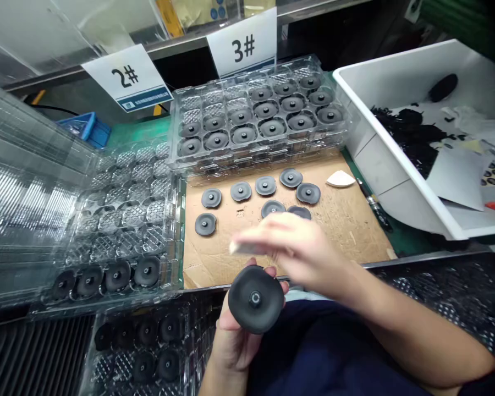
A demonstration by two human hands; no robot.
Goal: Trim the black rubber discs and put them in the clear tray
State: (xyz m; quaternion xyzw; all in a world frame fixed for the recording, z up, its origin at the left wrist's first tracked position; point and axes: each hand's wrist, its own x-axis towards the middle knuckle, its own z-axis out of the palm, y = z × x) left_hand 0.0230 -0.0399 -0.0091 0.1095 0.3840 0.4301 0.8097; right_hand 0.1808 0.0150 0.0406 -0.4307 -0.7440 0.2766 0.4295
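Note:
My left hand (235,341) grips a black rubber diaphragm (256,300) by its rim, its dished face with the small central stud turned up toward me. Just above it, my right hand (297,247) is smeared by motion. A pale pad (239,247) shows at its fingertips, apart from the diaphragm; its exact kind is blurred. On the cardboard sheet (202,264) beyond lie several similar diaphragms (265,186), some partly hidden behind my right hand. A white wedge-shaped pad (340,179) rests on the cardboard to their right.
A stack of clear blister trays (259,137) holding diaphragms stands at the back. Another clear tray (124,220), with diaphragms in its near row, lies left. A white bin (400,165) with black pieces stands right, a dark pen-like tool (379,212) beside it. Below left is another tray (136,352).

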